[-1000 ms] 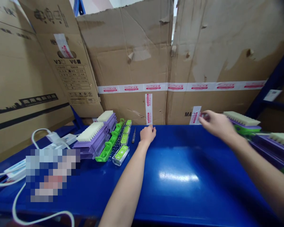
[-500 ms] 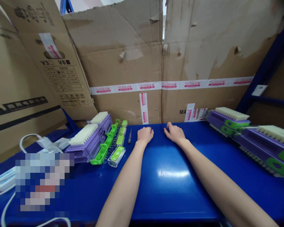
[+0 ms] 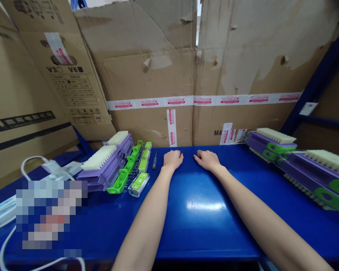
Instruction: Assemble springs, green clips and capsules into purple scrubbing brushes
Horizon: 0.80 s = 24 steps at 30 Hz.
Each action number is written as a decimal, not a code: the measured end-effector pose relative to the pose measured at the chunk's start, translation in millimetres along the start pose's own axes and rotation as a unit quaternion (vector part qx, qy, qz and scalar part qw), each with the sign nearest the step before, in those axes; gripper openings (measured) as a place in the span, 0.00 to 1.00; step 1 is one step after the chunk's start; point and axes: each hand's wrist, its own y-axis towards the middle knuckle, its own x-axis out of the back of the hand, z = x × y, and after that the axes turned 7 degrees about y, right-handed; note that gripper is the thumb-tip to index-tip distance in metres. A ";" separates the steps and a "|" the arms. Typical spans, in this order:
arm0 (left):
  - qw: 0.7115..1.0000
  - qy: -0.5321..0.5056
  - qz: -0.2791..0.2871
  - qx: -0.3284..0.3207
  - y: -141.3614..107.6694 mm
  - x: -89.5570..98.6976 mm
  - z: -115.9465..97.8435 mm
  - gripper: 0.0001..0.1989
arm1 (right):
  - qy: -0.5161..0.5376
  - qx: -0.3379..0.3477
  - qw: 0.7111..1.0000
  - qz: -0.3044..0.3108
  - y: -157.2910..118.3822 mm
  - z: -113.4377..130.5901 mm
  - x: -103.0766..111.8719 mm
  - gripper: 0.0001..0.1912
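My left hand rests on the blue table near its back edge, fingers curled closed, with nothing visible in it. Just left of it lies a small screwdriver. My right hand is on the table a short way to the right, its fingers bent and loosely apart, holding nothing. Left of the screwdriver is a row of clear cases with green parts, beside springs and a green strip. Purple blocks with cream bristles stand further left.
More purple and green brush units lie at the right. A white power strip with cables is on the left. Cardboard sheets stand along the back, and a blue frame post rises at the right.
The fingers of my right hand have lowered and moved slightly left. My left hand stays in place. The view has shifted a little.
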 end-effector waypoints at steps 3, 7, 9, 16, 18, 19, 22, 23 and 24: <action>1.000 0.007 -0.003 -0.004 0.4 -0.7 0.3 0.16 | 0.001 0.000 1.000 -0.006 -0.1 -0.1 -0.3 0.20; 1.000 0.007 -0.003 -0.004 0.3 -1.2 0.3 0.16 | -0.001 0.001 1.000 -0.007 -0.3 0.0 -0.3 0.19; 1.000 0.006 0.002 0.001 -0.1 -0.8 0.1 0.16 | -0.002 -0.001 1.000 -0.005 -0.5 0.2 0.0 0.19; 1.000 0.018 -0.004 -0.007 -0.3 -0.9 0.3 0.16 | 0.001 -0.001 1.000 -0.003 -0.9 -0.5 1.1 0.19; 1.000 0.022 -0.007 -0.011 0.1 -1.7 0.7 0.16 | 0.003 0.000 1.000 -0.004 -0.8 -1.0 0.7 0.19; 1.000 0.023 -0.008 -0.012 0.3 -2.1 0.8 0.16 | 0.004 0.001 1.000 -0.005 -0.8 -1.3 0.4 0.19; 1.000 0.024 -0.010 -0.013 0.5 -2.8 1.0 0.16 | 0.005 0.003 1.000 -0.008 -0.8 -1.7 -0.5 0.19; 1.000 0.024 -0.010 -0.013 0.4 -2.9 0.9 0.16 | 0.005 0.003 1.000 -0.009 -0.8 -1.6 -0.7 0.19; 1.000 0.024 -0.010 -0.012 0.1 -2.8 0.9 0.16 | 0.005 0.004 1.000 -0.010 -0.9 -1.6 -0.7 0.18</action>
